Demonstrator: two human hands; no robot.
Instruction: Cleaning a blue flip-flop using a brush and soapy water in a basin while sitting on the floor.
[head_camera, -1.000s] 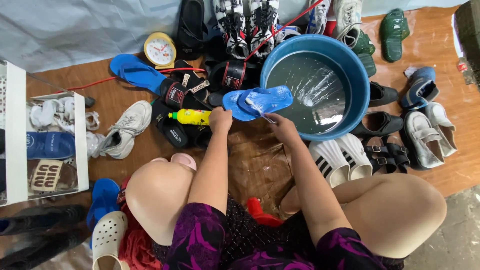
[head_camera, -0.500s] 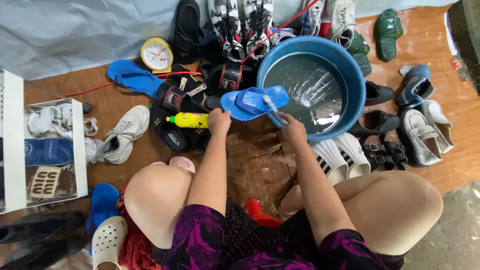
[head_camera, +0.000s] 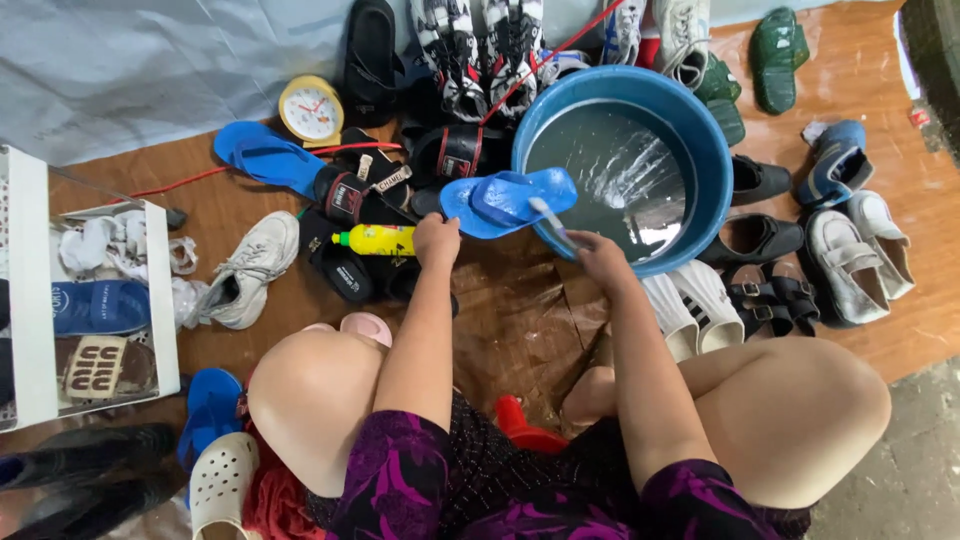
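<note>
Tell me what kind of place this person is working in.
Probably a home floor used as a shoe-washing spot: a blue basin of water, many shoes scattered on the wooden floor, and a white shoe rack by a grey wall.

The person wears a dark garment (head_camera: 470, 480) printed with bold purple and magenta swirls; at its middle the cloth turns to a fine black weave dotted with small pale specks. The fabric looks thin and loose, and it ends short, so both knees and thighs are bare. Both forearms are bare from above the elbow down, with no sleeves, watch or bracelet showing. The left hand (head_camera: 437, 240) and the right hand (head_camera: 603, 262) are ungloved, and no rings can be made out on the fingers at this size.
</note>
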